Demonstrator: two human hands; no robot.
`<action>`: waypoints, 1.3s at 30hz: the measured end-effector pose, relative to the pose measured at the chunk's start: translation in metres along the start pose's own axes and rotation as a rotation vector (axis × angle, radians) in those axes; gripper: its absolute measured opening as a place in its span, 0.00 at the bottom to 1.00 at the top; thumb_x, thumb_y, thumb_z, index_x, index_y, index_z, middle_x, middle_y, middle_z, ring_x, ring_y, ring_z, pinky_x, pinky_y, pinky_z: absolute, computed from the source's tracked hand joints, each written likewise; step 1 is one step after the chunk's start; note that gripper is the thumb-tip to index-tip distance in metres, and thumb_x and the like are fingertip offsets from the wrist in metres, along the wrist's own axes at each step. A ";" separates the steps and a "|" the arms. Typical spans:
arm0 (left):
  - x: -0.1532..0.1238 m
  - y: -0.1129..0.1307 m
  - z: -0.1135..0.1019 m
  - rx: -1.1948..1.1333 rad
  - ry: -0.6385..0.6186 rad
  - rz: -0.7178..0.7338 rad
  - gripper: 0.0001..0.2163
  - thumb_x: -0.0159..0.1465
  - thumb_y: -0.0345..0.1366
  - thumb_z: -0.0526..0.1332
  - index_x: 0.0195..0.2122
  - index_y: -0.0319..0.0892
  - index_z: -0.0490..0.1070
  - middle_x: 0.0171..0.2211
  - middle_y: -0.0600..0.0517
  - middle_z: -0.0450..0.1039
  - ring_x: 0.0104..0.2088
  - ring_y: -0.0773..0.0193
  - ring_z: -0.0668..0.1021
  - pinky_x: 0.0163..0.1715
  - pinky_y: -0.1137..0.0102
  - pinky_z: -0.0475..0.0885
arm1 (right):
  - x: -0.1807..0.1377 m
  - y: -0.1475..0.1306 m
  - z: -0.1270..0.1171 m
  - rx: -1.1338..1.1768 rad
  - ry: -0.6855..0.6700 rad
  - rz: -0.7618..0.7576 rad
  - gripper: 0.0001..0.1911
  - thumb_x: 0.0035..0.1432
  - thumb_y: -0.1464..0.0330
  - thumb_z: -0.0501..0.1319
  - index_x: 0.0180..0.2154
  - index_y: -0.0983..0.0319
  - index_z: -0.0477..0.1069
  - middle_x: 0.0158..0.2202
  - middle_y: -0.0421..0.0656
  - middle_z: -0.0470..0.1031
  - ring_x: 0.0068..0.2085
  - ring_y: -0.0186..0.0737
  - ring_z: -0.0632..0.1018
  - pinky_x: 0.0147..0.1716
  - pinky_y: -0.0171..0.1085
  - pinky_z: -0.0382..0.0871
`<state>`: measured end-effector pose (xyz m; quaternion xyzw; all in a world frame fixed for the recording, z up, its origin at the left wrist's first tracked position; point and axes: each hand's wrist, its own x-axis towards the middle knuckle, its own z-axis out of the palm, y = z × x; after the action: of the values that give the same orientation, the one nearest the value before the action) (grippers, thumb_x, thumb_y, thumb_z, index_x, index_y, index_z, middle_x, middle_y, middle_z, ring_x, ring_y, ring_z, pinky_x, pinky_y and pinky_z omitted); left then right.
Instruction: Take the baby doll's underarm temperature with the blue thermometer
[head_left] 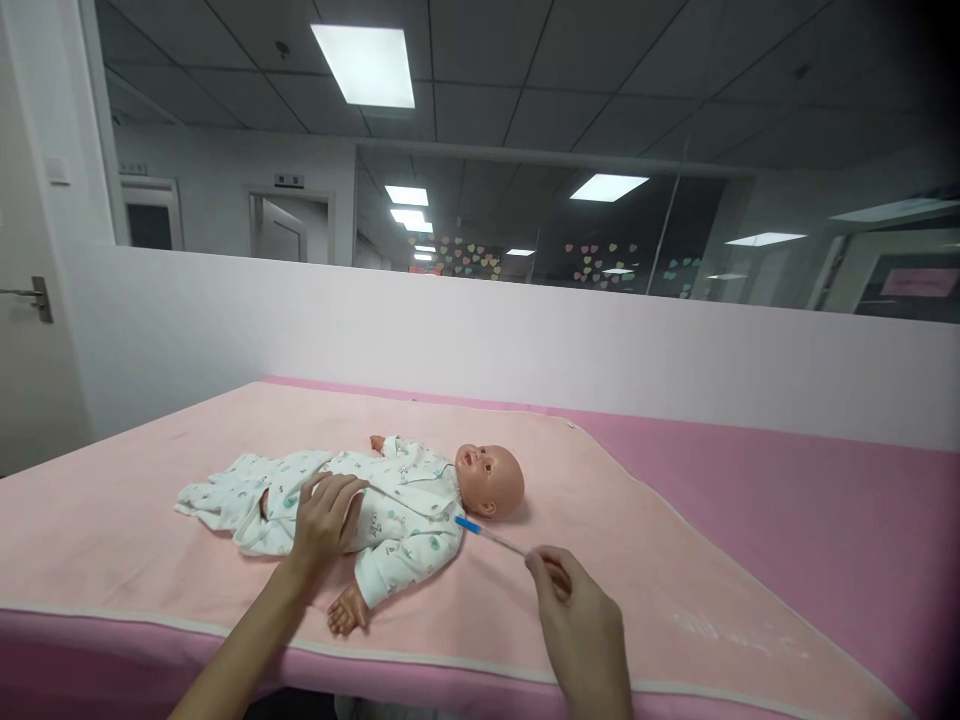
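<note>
A baby doll (390, 510) in a white patterned sleepsuit lies on its back on a pale pink blanket (135, 520), head (491, 480) to the right. My left hand (326, 518) rests flat on the doll's belly, fingers spread. My right hand (574, 605) pinches the end of a thin clear stick with a blue tip (480, 532). The blue tip sits at the doll's neck and shoulder, just below the head.
The blanket covers a brighter pink table (825, 500) that runs off to the right. A white partition wall (525, 340) stands behind it, with glass and office rooms beyond. A door (30, 300) with a handle is at the far left.
</note>
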<state>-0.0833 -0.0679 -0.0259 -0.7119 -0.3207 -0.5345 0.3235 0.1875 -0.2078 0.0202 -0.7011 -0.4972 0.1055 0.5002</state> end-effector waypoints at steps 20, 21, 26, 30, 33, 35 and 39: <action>-0.003 0.002 -0.001 -0.125 0.105 0.113 0.07 0.63 0.35 0.52 0.38 0.39 0.64 0.27 0.49 0.74 0.29 0.62 0.75 0.38 0.61 0.65 | 0.014 -0.050 0.060 0.576 -0.340 -0.133 0.14 0.49 0.59 0.59 0.29 0.65 0.69 0.24 0.45 0.73 0.28 0.38 0.74 0.28 0.34 0.68; -0.003 0.003 -0.001 -0.124 0.101 0.115 0.05 0.63 0.34 0.52 0.37 0.40 0.64 0.26 0.49 0.73 0.28 0.62 0.74 0.38 0.62 0.65 | 0.015 -0.050 0.062 0.566 -0.343 -0.138 0.13 0.50 0.59 0.59 0.29 0.65 0.68 0.23 0.44 0.73 0.27 0.37 0.74 0.28 0.34 0.68; -0.002 0.003 0.000 -0.111 0.085 0.126 0.03 0.62 0.31 0.52 0.36 0.41 0.63 0.25 0.51 0.71 0.27 0.63 0.73 0.35 0.64 0.65 | 0.019 -0.061 0.086 0.616 -0.409 -0.182 0.14 0.54 0.58 0.54 0.33 0.62 0.64 0.25 0.39 0.68 0.21 0.31 0.70 0.18 0.31 0.64; -0.002 0.002 0.000 -0.137 0.102 0.082 0.03 0.62 0.31 0.51 0.36 0.41 0.62 0.25 0.51 0.70 0.26 0.63 0.72 0.33 0.65 0.65 | 0.026 -0.092 0.084 0.445 -0.545 -0.448 0.08 0.57 0.62 0.51 0.33 0.60 0.62 0.22 0.34 0.64 0.18 0.28 0.66 0.16 0.28 0.58; -0.002 0.002 0.002 -0.167 0.074 0.047 0.03 0.62 0.31 0.52 0.37 0.41 0.61 0.26 0.51 0.70 0.27 0.64 0.71 0.33 0.65 0.64 | 0.046 -0.120 0.045 0.309 -0.551 -0.668 0.05 0.55 0.66 0.56 0.30 0.61 0.65 0.21 0.35 0.66 0.21 0.28 0.67 0.19 0.28 0.59; -0.002 0.003 0.003 -0.184 0.048 0.037 0.03 0.62 0.30 0.52 0.37 0.41 0.61 0.27 0.51 0.70 0.27 0.64 0.71 0.34 0.64 0.64 | 0.065 -0.133 0.012 0.493 -0.517 -0.653 0.06 0.56 0.66 0.56 0.30 0.61 0.66 0.22 0.35 0.68 0.21 0.28 0.68 0.17 0.27 0.60; -0.003 0.003 0.003 -0.202 0.028 -0.031 0.04 0.62 0.29 0.51 0.38 0.41 0.61 0.28 0.50 0.70 0.29 0.63 0.71 0.34 0.65 0.64 | 0.091 -0.134 -0.024 0.848 -0.575 -0.597 0.19 0.61 0.63 0.44 0.22 0.58 0.64 0.14 0.33 0.64 0.15 0.27 0.63 0.09 0.26 0.55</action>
<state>-0.0801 -0.0678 -0.0297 -0.7284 -0.2717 -0.5787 0.2463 0.1679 -0.1487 0.1718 -0.2130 -0.7030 0.3351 0.5900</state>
